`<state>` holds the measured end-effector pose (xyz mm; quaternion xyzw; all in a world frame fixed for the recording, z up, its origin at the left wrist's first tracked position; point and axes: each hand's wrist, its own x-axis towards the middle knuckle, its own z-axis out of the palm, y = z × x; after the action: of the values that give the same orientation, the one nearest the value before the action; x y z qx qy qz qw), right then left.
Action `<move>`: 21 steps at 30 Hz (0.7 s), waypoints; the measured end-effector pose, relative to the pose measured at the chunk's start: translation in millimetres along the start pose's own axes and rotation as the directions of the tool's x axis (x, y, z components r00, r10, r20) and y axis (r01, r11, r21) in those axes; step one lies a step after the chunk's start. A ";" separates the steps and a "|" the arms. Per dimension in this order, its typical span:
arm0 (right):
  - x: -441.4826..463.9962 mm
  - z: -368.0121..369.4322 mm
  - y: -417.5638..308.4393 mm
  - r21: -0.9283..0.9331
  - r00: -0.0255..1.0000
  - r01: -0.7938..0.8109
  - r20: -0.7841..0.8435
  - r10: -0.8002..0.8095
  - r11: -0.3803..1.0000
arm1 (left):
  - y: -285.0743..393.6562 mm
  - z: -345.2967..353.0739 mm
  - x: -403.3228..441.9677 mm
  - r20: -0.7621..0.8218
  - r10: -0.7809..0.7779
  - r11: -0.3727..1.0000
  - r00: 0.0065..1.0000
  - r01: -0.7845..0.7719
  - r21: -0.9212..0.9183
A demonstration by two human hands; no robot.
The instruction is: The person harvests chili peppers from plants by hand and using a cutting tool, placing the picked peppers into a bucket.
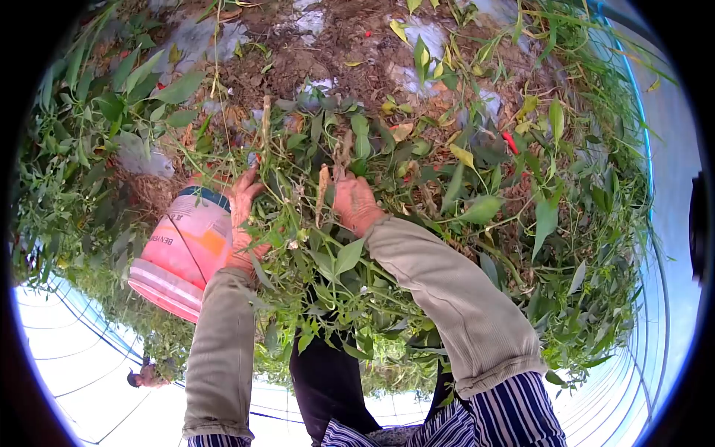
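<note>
My left hand reaches into the leafy pepper plant, just beside a pink bucket. Its fingers are bent together near a small red bit among the leaves; foliage partly covers them, and what they hold cannot be made out. My right hand is closed around a brown woody stem at the plant's middle. Close to it stands a pale cut stem, and another bare stem rises farther up. To the right, a red chili pepper lies among leaves.
Brown soil with scraps of grey plastic film spreads beyond the plants. A blue pipe runs along the right by a pale sheet wall. Another person appears at lower left. Dense foliage fills the right.
</note>
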<state>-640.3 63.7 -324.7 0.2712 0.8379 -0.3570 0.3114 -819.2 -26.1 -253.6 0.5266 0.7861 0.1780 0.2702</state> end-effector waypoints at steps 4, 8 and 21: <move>-1.4 3.6 16.7 0.043 0.991 0.028 -0.133 -0.022 0.999 | -10.2 6.6 -10.6 0.052 -0.040 0.998 0.998 0.043 -0.053; 4.3 13.5 19.4 0.047 0.993 0.046 -0.115 -0.040 0.998 | -9.6 5.9 -7.9 0.050 -0.039 0.999 0.998 0.039 0.004; -0.4 -130.9 123.8 0.896 0.865 -0.071 -0.164 0.475 0.439 | 65.7 -19.9 29.0 -0.322 -0.524 0.835 0.788 0.402 -0.376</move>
<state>-599.3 238.0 -305.4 0.5905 0.5286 -0.6097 0.0111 -791.9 25.9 -207.7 0.2203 0.8962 0.3247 0.2071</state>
